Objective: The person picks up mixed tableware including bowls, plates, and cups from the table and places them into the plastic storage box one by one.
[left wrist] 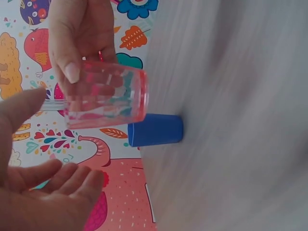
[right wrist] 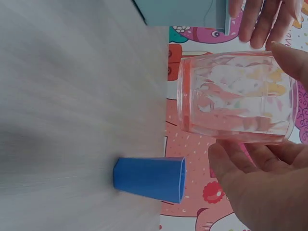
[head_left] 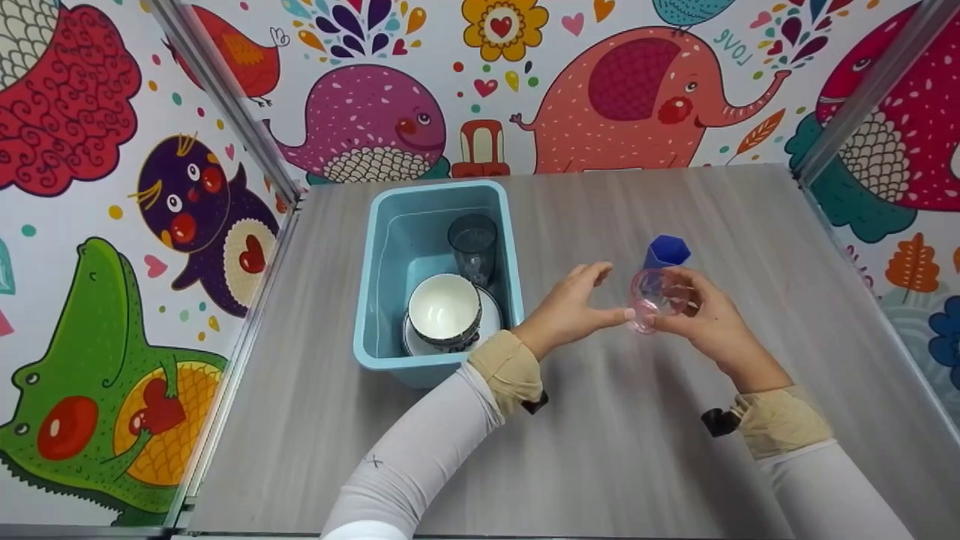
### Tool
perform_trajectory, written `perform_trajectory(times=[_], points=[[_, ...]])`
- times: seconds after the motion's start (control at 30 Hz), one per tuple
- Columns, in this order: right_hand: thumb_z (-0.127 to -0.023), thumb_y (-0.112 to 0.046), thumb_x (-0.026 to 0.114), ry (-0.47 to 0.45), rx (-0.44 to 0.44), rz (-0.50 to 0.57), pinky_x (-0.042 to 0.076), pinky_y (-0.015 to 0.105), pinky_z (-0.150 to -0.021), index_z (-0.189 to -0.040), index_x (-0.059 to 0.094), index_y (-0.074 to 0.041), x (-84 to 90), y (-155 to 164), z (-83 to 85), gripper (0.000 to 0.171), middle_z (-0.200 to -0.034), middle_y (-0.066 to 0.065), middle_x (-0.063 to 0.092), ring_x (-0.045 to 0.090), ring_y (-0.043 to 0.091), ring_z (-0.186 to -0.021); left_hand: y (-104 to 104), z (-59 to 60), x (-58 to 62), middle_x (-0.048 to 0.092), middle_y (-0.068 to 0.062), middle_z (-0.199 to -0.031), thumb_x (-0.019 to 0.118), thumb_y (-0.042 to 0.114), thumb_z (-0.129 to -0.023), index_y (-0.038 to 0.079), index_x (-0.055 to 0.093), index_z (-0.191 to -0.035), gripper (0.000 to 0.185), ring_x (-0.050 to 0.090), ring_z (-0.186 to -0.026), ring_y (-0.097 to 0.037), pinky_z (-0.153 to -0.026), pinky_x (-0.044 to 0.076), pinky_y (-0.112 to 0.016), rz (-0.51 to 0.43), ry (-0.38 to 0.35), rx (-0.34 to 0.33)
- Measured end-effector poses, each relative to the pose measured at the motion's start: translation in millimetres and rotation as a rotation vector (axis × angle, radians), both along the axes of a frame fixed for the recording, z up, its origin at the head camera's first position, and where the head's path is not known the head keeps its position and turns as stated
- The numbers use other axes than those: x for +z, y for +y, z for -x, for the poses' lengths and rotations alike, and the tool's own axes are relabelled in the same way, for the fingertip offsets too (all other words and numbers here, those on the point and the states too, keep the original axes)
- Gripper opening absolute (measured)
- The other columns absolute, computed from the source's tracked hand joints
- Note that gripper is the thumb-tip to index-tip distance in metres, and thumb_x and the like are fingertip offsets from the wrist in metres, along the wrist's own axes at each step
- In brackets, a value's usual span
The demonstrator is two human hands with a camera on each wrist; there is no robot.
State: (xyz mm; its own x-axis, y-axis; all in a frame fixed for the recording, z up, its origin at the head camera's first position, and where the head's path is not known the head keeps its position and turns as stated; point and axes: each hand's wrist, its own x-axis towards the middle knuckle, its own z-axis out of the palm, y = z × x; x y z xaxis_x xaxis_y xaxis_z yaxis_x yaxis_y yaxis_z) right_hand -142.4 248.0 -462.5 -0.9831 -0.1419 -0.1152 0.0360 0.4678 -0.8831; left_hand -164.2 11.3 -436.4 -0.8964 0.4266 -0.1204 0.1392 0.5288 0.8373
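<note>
A clear pink tumbler [head_left: 643,309] is held upright above the table by my right hand [head_left: 709,315], its fingers and thumb around the side. My left hand [head_left: 566,311] reaches toward the tumbler with spread fingers; its thumb tip is at the tumbler's left side, and whether it touches I cannot tell. The left wrist view has the tumbler [left wrist: 108,96] between both hands. Just behind it stands a blue cup [head_left: 666,251], upright on the table. The right wrist view shows this blue cup [right wrist: 149,178] apart from the tumbler.
Left of my hands sits a light blue bin [head_left: 361,300]. Inside are a dark see-through glass [head_left: 474,244] and a white bowl [head_left: 444,306] with a patterned outside, on a white plate [head_left: 491,311]. Cartoon-printed panels [head_left: 502,90] border the wood-grain table [head_left: 600,465].
</note>
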Motion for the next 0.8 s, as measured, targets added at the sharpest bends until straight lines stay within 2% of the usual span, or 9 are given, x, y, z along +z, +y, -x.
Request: perform_trajectory(times=[0.07,0.17,0.23,0.27,0.33,0.47,0.57,0.67,0.8], points=[[-0.087,-0.032,0.081,-0.001,0.016,0.007,0.04,0.055,-0.114,-0.158,0.028,-0.012,1.7,-1,-1.1,0.09,-0.153,0.02,0.042,0.043,0.039,-0.138,1,-1.0,-0.5,0.048,0.001,-0.152,0.076,0.049,-0.087,0.02,0.041,-0.154,0.081,0.048,-0.14,-0.015,-0.113,0.045,-0.036,0.003,-0.002,-0.003],[-0.087,-0.032,0.081,0.0,0.04,0.016,0.048,0.038,-0.109,-0.159,0.027,-0.014,3.5,-1,-2.4,0.091,-0.153,0.019,0.041,0.043,0.04,-0.139,3,-2.2,-1.1,0.048,0.001,-0.151,0.077,0.05,-0.086,0.02,0.041,-0.153,0.082,0.048,-0.139,-0.016,-0.112,0.046,-0.036,-0.002,-0.006,-0.003],[-0.086,-0.032,0.081,0.001,0.053,0.018,0.05,0.025,-0.102,-0.159,0.028,-0.015,4.5,-2,-3.0,0.091,-0.154,0.018,0.041,0.043,0.04,-0.139,5,-2.6,-1.4,0.049,0.0,-0.151,0.077,0.05,-0.086,0.02,0.042,-0.153,0.082,0.048,-0.139,-0.016,-0.112,0.046,-0.036,-0.007,-0.006,-0.004],[-0.087,-0.032,0.081,0.001,0.06,0.016,0.05,0.023,-0.1,-0.158,0.028,-0.015,4.9,-2,-3.2,0.091,-0.154,0.018,0.041,0.043,0.041,-0.139,5,-2.8,-1.4,0.049,0.0,-0.151,0.078,0.049,-0.086,0.02,0.042,-0.153,0.082,0.048,-0.139,-0.016,-0.112,0.046,-0.036,-0.009,-0.007,-0.006],[-0.086,-0.032,0.081,-0.001,0.073,0.019,0.052,0.028,-0.102,-0.158,0.028,-0.015,6.1,-4,-3.5,0.091,-0.155,0.018,0.04,0.043,0.042,-0.14,6,-3.2,-1.4,0.049,0.0,-0.151,0.078,0.048,-0.086,0.02,0.042,-0.153,0.081,0.049,-0.139,-0.017,-0.112,0.046,-0.036,-0.009,-0.009,-0.009],[-0.085,-0.031,0.082,-0.008,0.101,0.033,0.043,0.053,-0.112,-0.157,0.029,-0.014,9.2,-8,-3.5,0.092,-0.158,0.017,0.038,0.04,0.042,-0.142,8,-4.0,-1.8,0.049,0.0,-0.15,0.078,0.048,-0.086,0.02,0.042,-0.153,0.081,0.049,-0.139,-0.017,-0.111,0.047,-0.036,-0.003,-0.008,-0.014],[-0.086,-0.029,0.082,-0.009,0.127,0.054,0.036,0.057,-0.116,-0.157,0.03,-0.013,12.1,-10,-3.3,0.09,-0.158,0.017,0.039,0.039,0.041,-0.143,7,-5.3,-1.8,0.049,0.0,-0.15,0.079,0.048,-0.085,0.021,0.043,-0.152,0.081,0.049,-0.138,-0.018,-0.111,0.047,-0.036,-0.008,-0.003,-0.02],[-0.087,-0.026,0.08,-0.005,0.168,0.064,0.042,0.039,-0.115,-0.158,0.03,-0.013,15.1,-9,-2.7,0.088,-0.157,0.016,0.04,0.04,0.04,-0.143,6,-6.2,-1.7,0.049,0.0,-0.148,0.081,0.048,-0.083,0.022,0.045,-0.151,0.081,0.049,-0.137,-0.018,-0.11,0.048,-0.036,-0.016,0.004,-0.035],[-0.089,-0.019,0.079,-0.009,0.245,0.107,0.048,0.016,-0.1,-0.16,0.028,-0.016,17.4,-7,-2.0,0.088,-0.158,0.016,0.04,0.04,0.042,-0.145,5,-6.7,-1.3,0.049,0.002,-0.147,0.083,0.047,-0.081,0.023,0.046,-0.149,0.081,0.05,-0.135,-0.017,-0.106,0.05,-0.033,-0.019,0.016,-0.069]])
